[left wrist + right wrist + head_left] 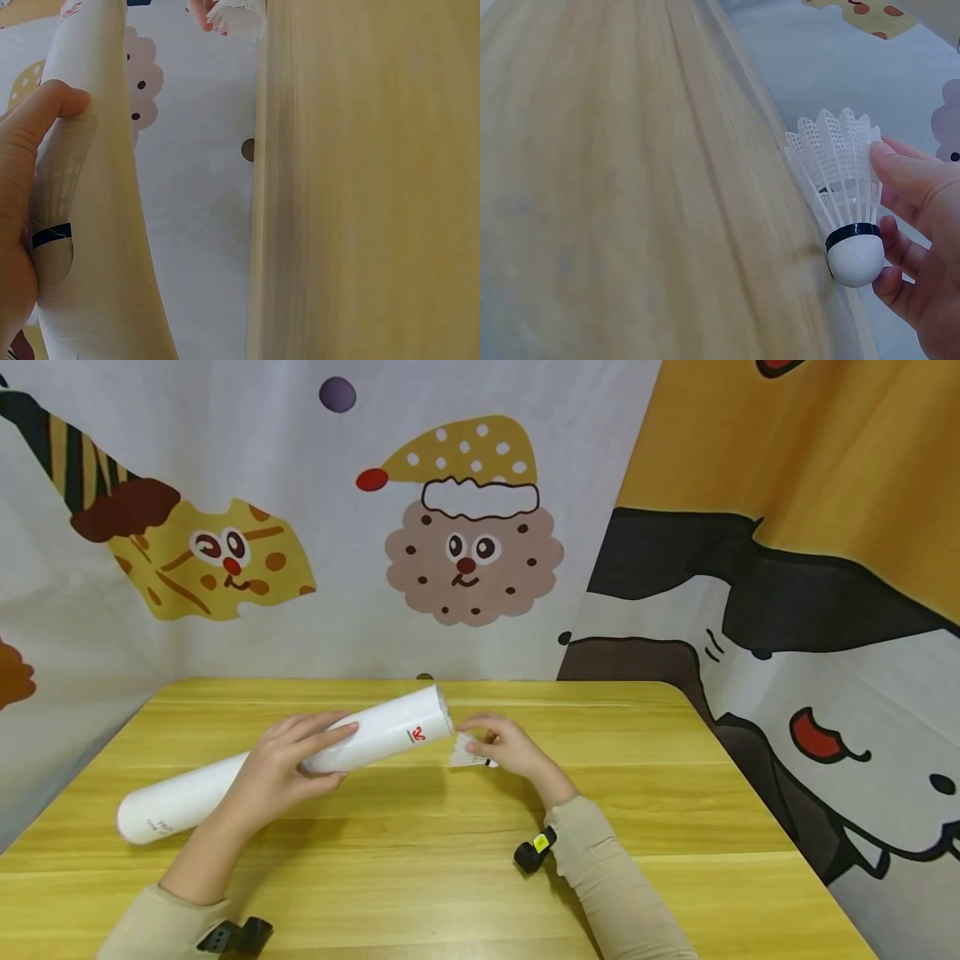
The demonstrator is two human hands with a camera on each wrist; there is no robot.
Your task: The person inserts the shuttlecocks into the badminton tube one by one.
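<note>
A long white shuttlecock tube (pixel 382 731) with a small red logo slants over the wooden table, its right end raised. My left hand (pixel 281 764) grips it around the middle, fingers over the top and thumb on the near side. In the left wrist view a shuttlecock (pixel 61 180) with a dark band shows at the tube's side, beside my fingers. My right hand (pixel 513 747) pinches a white plastic shuttlecock (pixel 844 195) by its skirt, just off the tube's right end. Its rounded white base with a black band points down in the right wrist view.
The wooden table (pixel 420 868) fills the space under both hands, its far edge against a hanging cloth (pixel 247 652) printed with cartoon figures. A black wrist camera (pixel 534 852) sits at the right cuff, another (pixel 243 937) at the left.
</note>
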